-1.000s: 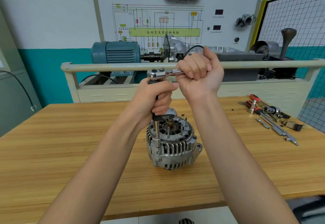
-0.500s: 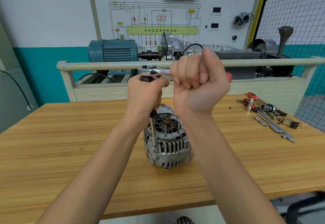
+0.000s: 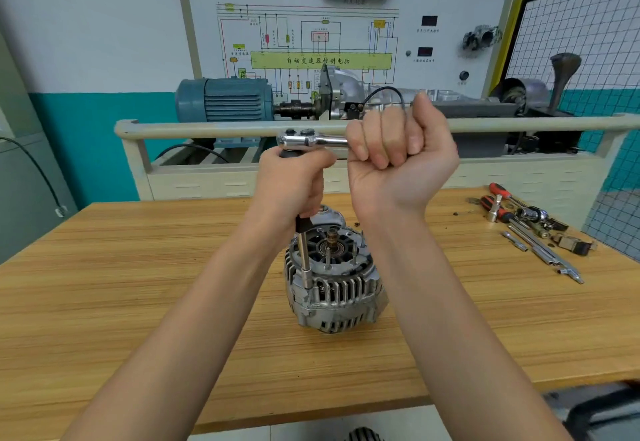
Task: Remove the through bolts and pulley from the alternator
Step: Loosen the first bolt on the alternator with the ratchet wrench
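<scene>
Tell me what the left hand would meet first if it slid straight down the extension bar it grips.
The left hand would probably first meet the socket at the bar's foot, seated on the alternator housing's edge. Below the grip, the extension bar looks bare; depth is hard to judge.

Ratchet handle (image 3: 332, 141) hidden in right hand (image 3: 398, 160); extension's (image 3: 304, 253) top hidden in left hand (image 3: 294, 181).
</scene>
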A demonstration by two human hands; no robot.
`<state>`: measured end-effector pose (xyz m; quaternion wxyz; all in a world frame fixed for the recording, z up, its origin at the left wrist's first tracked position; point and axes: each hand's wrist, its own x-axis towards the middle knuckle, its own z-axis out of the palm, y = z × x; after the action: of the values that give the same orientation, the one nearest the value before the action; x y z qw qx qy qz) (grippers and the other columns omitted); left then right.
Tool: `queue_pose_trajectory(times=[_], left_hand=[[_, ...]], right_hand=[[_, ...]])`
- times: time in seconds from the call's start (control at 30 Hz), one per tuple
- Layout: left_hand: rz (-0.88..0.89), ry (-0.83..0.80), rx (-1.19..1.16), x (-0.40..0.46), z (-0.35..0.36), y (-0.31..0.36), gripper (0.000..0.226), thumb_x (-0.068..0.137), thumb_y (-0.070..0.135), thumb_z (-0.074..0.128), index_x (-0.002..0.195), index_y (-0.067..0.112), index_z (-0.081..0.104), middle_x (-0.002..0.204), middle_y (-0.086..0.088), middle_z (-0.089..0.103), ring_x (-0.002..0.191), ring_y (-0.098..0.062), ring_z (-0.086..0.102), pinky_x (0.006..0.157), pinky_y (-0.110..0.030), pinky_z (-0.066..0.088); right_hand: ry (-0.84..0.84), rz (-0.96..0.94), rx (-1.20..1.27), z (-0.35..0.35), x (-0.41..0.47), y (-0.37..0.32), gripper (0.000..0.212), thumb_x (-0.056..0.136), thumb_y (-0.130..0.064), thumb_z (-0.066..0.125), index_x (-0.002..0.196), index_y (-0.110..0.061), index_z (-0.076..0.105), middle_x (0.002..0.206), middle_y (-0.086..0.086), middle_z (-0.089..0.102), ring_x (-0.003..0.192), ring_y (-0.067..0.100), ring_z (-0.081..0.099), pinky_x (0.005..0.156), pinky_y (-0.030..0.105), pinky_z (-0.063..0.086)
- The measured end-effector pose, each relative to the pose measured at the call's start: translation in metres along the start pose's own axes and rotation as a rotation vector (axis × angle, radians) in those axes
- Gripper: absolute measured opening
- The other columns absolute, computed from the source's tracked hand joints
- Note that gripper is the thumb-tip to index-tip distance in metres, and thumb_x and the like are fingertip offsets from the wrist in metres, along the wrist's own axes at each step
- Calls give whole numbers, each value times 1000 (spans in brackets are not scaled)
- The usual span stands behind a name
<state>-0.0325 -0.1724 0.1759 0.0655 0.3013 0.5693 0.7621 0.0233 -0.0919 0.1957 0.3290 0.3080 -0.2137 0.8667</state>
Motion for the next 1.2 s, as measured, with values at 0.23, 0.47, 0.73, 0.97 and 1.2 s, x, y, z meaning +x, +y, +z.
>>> queue_pose_trajectory(times=[0.23,0.47,0.73,0.97,1.2], left_hand=[[167,244,186,-2,10,-6,37,82,-5,55,56,13,36,51,-1,31,54,-17,24,48,-27,20],[62,-214,-55,-5,-19,1,37,77,2,62,48,20,45,42,2,36,35,-14,29,39,-20,28],[-58,-301,-74,3,-4,2,51,82,8,57,41,20,29,33,6,23,26,-8,16,35,-11,15],[64,163,43,2,12,-6,38,79,-2,54,54,18,32,39,6,26,35,-12,18,40,-17,16],[104,78,24,-1,4,-7,38,74,-4,57,52,18,35,41,6,27,36,-11,19,39,-15,18]], right_hand=[[-220,-467,-449,14,-35,22,37,80,-6,48,45,-16,39,39,2,27,37,10,26,44,28,20],[-31,167,103,-4,13,0,50,84,-14,42,34,-17,36,30,-5,27,33,10,14,38,20,22],[168,249,329,-24,28,-4,47,81,-13,43,36,-16,33,31,-3,24,29,10,17,34,20,23],[-94,-183,-204,3,-14,1,51,88,-5,40,39,-20,31,35,-4,26,35,11,20,42,28,18],[-205,-240,-206,4,-14,5,48,83,-2,41,41,-20,27,34,-3,25,33,6,25,43,22,20]])
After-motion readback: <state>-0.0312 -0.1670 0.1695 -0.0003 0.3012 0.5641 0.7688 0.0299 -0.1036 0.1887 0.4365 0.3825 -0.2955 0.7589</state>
